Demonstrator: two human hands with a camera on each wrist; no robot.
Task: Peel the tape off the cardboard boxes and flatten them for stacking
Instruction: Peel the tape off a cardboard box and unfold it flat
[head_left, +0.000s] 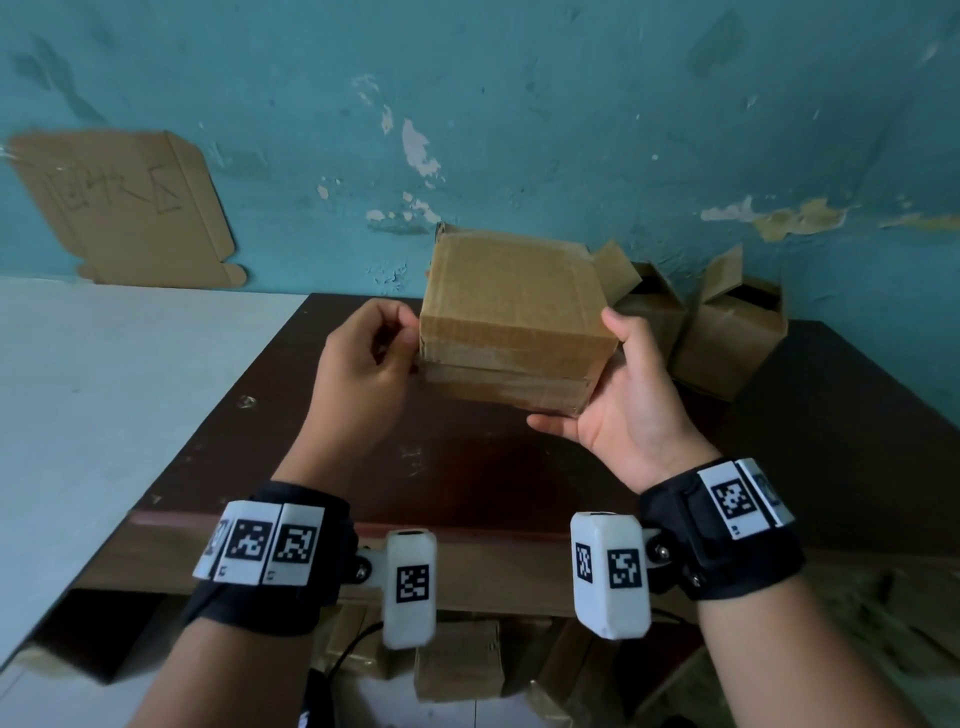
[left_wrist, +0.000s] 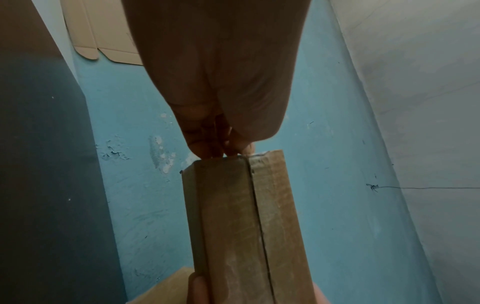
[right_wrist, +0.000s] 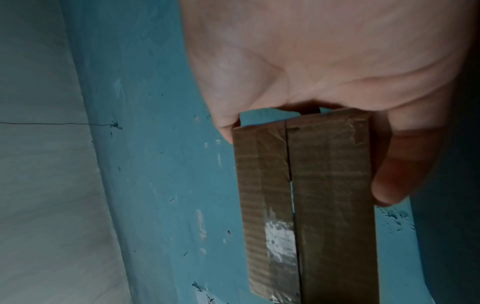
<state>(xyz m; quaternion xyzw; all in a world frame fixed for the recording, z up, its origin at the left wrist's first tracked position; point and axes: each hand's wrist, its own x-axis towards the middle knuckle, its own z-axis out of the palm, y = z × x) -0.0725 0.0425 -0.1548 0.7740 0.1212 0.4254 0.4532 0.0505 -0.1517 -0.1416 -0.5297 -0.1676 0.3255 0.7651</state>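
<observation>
A closed brown cardboard box is held in the air above the dark table. Clear tape runs along its front seam and shows glossy in the right wrist view. My right hand grips the box from the right, thumb on the right edge and fingers underneath. My left hand pinches at the box's left edge with curled fingertips, right at the corner of the box. I cannot tell whether they have the tape end.
Two open cardboard boxes stand at the table's back right against the teal wall. A flattened cardboard sheet leans on the wall at left above a white surface. More boxes sit below the table's near edge.
</observation>
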